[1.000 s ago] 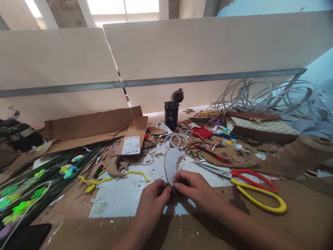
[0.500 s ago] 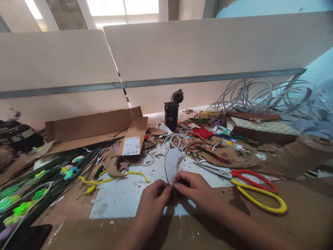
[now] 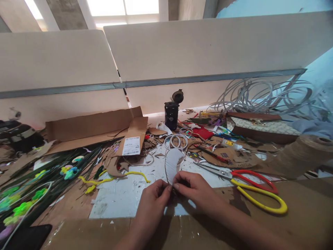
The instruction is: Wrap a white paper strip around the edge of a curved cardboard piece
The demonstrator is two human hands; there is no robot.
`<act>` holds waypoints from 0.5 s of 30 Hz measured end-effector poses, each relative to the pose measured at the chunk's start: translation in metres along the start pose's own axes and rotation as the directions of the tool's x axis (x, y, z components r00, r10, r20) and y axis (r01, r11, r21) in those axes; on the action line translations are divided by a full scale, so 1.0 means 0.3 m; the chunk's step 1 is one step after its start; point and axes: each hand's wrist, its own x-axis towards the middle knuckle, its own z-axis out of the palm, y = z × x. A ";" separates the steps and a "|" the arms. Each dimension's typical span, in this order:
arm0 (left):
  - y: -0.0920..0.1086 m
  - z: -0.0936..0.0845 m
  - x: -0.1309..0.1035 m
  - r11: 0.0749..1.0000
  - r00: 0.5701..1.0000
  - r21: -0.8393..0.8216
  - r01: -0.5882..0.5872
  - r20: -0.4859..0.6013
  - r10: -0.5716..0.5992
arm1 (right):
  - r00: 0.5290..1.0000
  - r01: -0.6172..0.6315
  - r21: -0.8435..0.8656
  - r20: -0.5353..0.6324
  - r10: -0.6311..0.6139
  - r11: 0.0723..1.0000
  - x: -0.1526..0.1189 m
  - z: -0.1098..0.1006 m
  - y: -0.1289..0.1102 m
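Note:
A curved, pale grey-white strip (image 3: pixel 172 162), feather-like with slanting lines across it and a brown edge, stands up between my fingertips. My left hand (image 3: pixel 155 199) pinches its lower end with thumb and forefinger. From the other side my right hand (image 3: pixel 194 187) is closed on the same end, its fingertips almost touching the left ones. The fingers hide that lower tip. White rings (image 3: pixel 179 141) lie just behind the strip. To the right of my right hand rest large scissors (image 3: pixel 256 185) with one red and one yellow handle, blades parted.
A black container (image 3: pixel 171 116) with a raised lid stands behind the scraps. Cardboard with a label (image 3: pixel 132 146) and a yellow fuzzy stem (image 3: pixel 137 173) lie left. Bright fuzzy flowers (image 3: pixel 22 208) are at far left. A twine spool (image 3: pixel 304 156), handbag (image 3: pixel 261 128) and coiled strips (image 3: pixel 249 97) occupy the right.

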 end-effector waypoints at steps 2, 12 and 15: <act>-0.005 0.000 -0.002 1.000 1.000 -0.001 -0.003 0.007 0.003 | 1.000 0.004 -0.007 0.002 -0.004 1.000 -0.001 0.001 0.002; -0.004 0.002 0.001 0.997 1.000 -0.073 0.009 0.027 -0.007 | 1.000 -0.002 -0.022 -0.003 0.002 1.000 -0.002 0.001 0.001; -0.008 0.004 0.002 0.996 0.999 -0.093 0.018 0.032 -0.015 | 1.000 -0.002 -0.024 -0.005 0.002 1.000 0.000 0.000 -0.005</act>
